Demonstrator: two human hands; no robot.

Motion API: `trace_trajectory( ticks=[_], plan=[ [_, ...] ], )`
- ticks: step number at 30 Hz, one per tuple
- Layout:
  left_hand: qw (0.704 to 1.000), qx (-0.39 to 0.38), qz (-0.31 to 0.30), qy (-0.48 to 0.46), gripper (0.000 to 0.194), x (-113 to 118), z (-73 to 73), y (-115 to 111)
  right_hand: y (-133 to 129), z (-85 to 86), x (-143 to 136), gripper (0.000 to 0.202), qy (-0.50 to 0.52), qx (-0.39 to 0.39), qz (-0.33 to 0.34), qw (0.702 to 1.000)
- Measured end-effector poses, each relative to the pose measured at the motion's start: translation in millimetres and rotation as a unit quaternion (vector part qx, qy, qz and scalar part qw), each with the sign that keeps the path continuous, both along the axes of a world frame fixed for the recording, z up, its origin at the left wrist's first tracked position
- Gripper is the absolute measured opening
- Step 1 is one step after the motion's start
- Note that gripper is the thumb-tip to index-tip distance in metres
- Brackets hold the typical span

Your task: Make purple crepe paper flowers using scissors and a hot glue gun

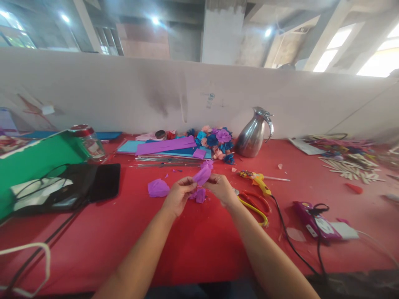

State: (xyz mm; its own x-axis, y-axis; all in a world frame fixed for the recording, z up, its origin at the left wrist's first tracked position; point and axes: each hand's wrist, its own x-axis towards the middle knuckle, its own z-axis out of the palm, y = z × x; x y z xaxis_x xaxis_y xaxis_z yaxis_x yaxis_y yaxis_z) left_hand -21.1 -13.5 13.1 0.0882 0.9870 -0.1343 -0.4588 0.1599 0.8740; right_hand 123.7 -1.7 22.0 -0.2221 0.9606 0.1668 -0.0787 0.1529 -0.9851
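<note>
A strip of purple crepe paper [202, 174] is held between my two hands above the red table [199, 245]. My left hand [181, 194] pinches its left edge, and my right hand [222, 189] grips its right side. The paper's upper end is gathered and crinkled. Below the hands, small purple paper pieces [200, 195] lie on the table. Another purple piece [158, 188] rests to the left of my left hand.
Behind the hands are paper sheets [168, 145], paper flowers [218, 141] and a metal jug [254, 133]. A yellow glue gun [260, 181], scissors [257, 205] and a purple power strip [318, 222] with cables lie right. A jar [90, 143] and black bag [71, 187] stand left.
</note>
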Motion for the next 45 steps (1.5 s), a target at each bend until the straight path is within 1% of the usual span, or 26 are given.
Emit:
trace_trajectory(
  ticks=[4,9,16,22,25,28,31,35,38,39,41,43,45],
  plan=[
    [1.0,0.001,-0.002,-0.005,0.015,0.5,-0.3,0.1,1.2,0.5,2.5,0.023,0.014,-0.013,0.007,1.0],
    [1.0,0.005,-0.002,-0.004,0.015,-0.4,-1.6,0.6,1.0,-1.9,2.2,0.024,0.002,-0.019,0.001,1.0],
    [0.999,0.002,0.028,0.026,0.018,1.1,1.7,-1.8,-0.7,0.3,1.0,0.02,0.015,-0.017,-0.01,1.0],
    [0.994,0.049,0.049,0.079,0.019,1.7,1.6,-3.1,-4.9,5.9,-1.7,0.016,0.041,-0.016,-0.013,0.999],
    [0.992,0.065,0.057,0.095,0.018,2.0,3.5,-4.4,-6.6,7.4,-3.6,0.014,0.062,-0.021,-0.026,0.997],
    [0.99,0.072,0.06,0.105,0.018,2.5,5.3,-5.3,-6.1,7.3,-4.1,0.015,0.104,-0.036,-0.04,0.993],
    [0.989,0.066,0.068,0.117,0.021,2.6,4.7,-5.1,-3.4,8.7,-0.9,0.015,0.171,-0.073,-0.055,0.981],
    [0.989,0.061,0.067,0.12,0.02,1.8,1.0,-3.6,2.7,14.4,10.7,0.02,0.295,-0.12,-0.055,0.946],
    [0.989,0.059,0.063,0.12,0.02,1.4,-0.5,-2.7,7.0,14.3,18.0,0.018,0.353,-0.137,-0.067,0.923],
    [0.989,0.057,0.063,0.121,0.019,1.5,-0.4,-2.6,7.7,12.7,18.5,0.016,0.349,-0.144,-0.08,0.922],
    [0.989,0.058,0.066,0.121,0.019,1.7,0.7,-2.9,7.0,8.1,15.5,0.015,0.289,-0.16,-0.095,0.939],
    [0.989,0.066,0.068,0.116,0.019,2.1,2.3,-3.4,3.6,3.8,8.4,0.017,0.197,-0.159,-0.066,0.965],
    [0.989,0.073,0.069,0.109,0.019,2.5,3.6,-3.9,-1.0,0.9,0.1,0.02,0.137,-0.129,-0.02,0.982]
  ],
)
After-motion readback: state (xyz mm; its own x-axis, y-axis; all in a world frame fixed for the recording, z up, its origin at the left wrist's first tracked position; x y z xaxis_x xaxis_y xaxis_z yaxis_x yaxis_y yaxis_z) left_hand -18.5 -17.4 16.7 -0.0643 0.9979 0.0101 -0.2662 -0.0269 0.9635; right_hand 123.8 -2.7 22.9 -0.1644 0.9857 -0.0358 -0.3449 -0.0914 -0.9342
